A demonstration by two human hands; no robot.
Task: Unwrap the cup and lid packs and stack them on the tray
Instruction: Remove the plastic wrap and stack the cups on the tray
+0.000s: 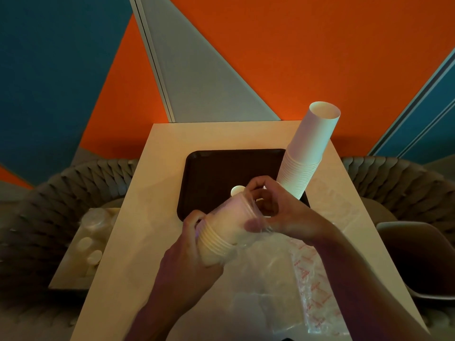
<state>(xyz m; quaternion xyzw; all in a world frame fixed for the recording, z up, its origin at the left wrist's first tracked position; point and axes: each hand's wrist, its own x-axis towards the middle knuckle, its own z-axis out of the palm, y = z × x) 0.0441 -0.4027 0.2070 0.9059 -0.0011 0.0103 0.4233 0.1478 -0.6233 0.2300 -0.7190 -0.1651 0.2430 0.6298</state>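
Observation:
A dark brown tray (216, 166) lies on the pale table (157, 193). A tall stack of white paper cups (307, 153) stands upside down on the tray's right side. Above the tray's near edge I hold a shorter stack of white cups (226, 227) on its side, partly inside clear plastic wrap. My left hand (192, 262) grips the rim end of this stack. At the far end, my right hand (278, 207) pinches the clear wrap around the stack. A small white round shape (236, 190) shows just behind the hands; what it is I cannot tell.
Loose clear plastic wrapping with red print (307, 274) lies on the table near me, right of centre. A lower side surface at the left holds packs of clear lids (94, 225). Grey woven chairs (403, 183) flank the table. The wall behind is orange and blue.

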